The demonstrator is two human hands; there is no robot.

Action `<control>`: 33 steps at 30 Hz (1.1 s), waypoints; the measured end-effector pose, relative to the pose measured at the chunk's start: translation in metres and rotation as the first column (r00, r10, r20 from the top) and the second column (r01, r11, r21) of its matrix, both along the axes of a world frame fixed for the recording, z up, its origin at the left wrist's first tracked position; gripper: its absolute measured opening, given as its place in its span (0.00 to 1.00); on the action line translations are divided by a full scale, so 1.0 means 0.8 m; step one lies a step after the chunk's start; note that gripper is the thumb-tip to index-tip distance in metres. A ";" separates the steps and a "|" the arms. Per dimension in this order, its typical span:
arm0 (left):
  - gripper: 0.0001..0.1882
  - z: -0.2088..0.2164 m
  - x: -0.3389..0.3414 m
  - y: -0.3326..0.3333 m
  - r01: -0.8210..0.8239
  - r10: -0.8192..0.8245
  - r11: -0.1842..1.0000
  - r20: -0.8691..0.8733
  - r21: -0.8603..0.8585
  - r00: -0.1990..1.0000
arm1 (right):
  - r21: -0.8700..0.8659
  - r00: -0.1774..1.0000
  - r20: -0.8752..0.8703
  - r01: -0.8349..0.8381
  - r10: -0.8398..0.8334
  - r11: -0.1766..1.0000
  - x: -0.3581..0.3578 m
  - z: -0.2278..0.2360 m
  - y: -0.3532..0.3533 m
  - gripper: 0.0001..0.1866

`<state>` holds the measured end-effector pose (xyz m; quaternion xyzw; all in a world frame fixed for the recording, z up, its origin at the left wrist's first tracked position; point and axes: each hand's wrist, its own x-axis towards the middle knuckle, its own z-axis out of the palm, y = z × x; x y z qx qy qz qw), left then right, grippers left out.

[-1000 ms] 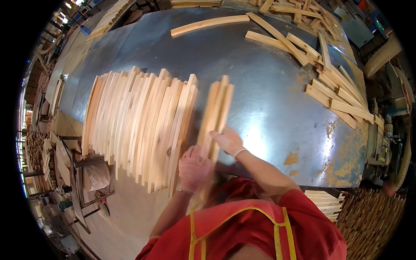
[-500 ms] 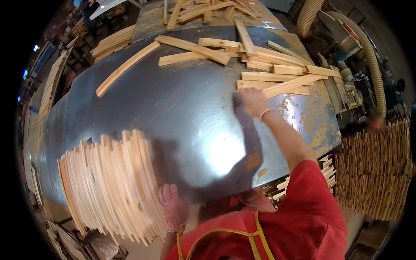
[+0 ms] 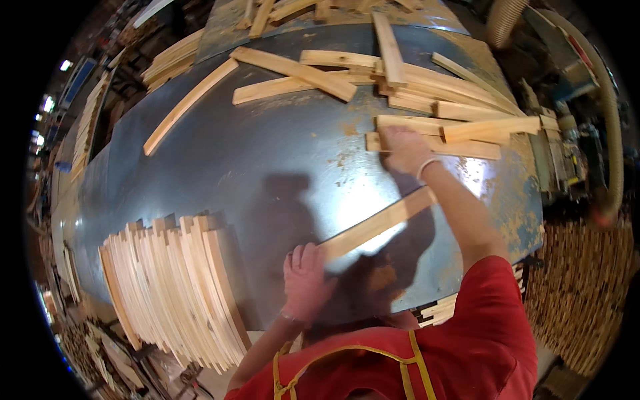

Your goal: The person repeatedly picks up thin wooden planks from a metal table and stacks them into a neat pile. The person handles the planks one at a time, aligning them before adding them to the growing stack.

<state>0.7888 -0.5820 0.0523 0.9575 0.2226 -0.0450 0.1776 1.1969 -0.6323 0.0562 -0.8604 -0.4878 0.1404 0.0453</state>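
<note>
My left hand (image 3: 305, 280) grips the near end of a long pale wooden slat (image 3: 377, 225) that lies slanted across the shiny grey metal table (image 3: 267, 167). My right hand (image 3: 403, 148) reaches far over the table and rests on a short wooden slat (image 3: 460, 147) at the edge of a loose heap of slats (image 3: 427, 87). A neat row of curved slats (image 3: 173, 287) stands packed side by side at the near left of the table, just left of my left hand.
A long single slat (image 3: 189, 103) lies at the far left of the table. Stacked slats (image 3: 587, 293) fill the floor at right. A ribbed dust hose (image 3: 610, 127) curves along the right side by a machine. More wood stacks (image 3: 87, 127) line the left edge.
My right hand stayed out at the far heap of slats. A long slat now lies slanted in front of me with my left hand closed on its near end.
</note>
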 end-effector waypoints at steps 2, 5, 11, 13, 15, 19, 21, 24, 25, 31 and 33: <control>0.45 0.003 0.008 0.006 -0.031 0.031 0.999 -0.051 -0.014 0.998 | 0.128 0.996 0.072 -0.061 0.052 0.990 0.026 -0.004 -0.001 0.29; 0.41 -0.016 -0.034 0.003 -0.146 0.109 0.984 -0.310 -0.100 0.944 | 0.083 0.985 0.093 -0.156 0.148 0.984 0.007 0.003 0.005 0.30; 0.38 -0.002 -0.203 -0.027 -0.495 0.409 0.813 -0.304 -0.306 0.860 | -0.158 0.994 0.087 -0.049 0.063 0.986 0.034 -0.034 -0.033 0.37; 0.39 0.000 -0.248 -0.033 -0.608 0.530 0.652 -0.302 -0.453 0.793 | -0.300 0.981 0.090 -0.136 0.169 0.944 0.030 -0.043 -0.023 0.41; 0.39 0.011 -0.282 -0.034 -0.687 0.652 0.460 -0.310 -0.563 0.692 | -0.165 0.981 -0.144 -0.152 0.129 0.974 -0.012 -0.051 0.001 0.37; 0.34 -0.001 -0.304 -0.052 -0.692 0.842 0.279 -0.177 -0.666 0.510 | -0.064 0.496 -0.852 0.218 -0.167 0.974 -0.177 -0.049 0.081 0.32; 0.28 0.008 -0.310 -0.030 -0.732 0.808 0.331 -0.221 -0.596 0.546 | -0.074 0.380 -0.905 0.308 -0.194 0.948 -0.285 -0.061 0.126 0.29; 0.23 0.006 -0.342 -0.027 -0.748 0.769 0.572 -0.097 -0.336 0.632 | -0.110 0.426 -0.890 0.150 -0.164 0.983 -0.407 -0.088 0.182 0.29; 0.25 0.026 -0.367 -0.018 -0.738 0.756 0.607 -0.072 -0.295 0.651 | -0.117 0.361 -0.919 0.136 -0.159 0.984 -0.462 -0.081 0.188 0.28; 0.37 -0.043 -0.605 -0.023 -0.943 0.851 -0.038 0.484 -0.332 -0.205 | 0.031 0.111 -0.994 0.259 0.002 0.965 -0.610 -0.060 0.123 0.31; 0.27 -0.058 -0.637 -0.015 -0.597 0.816 -0.168 0.229 -0.785 -0.530 | 0.061 0.214 -0.976 0.423 -0.034 0.904 -0.617 -0.082 0.113 0.33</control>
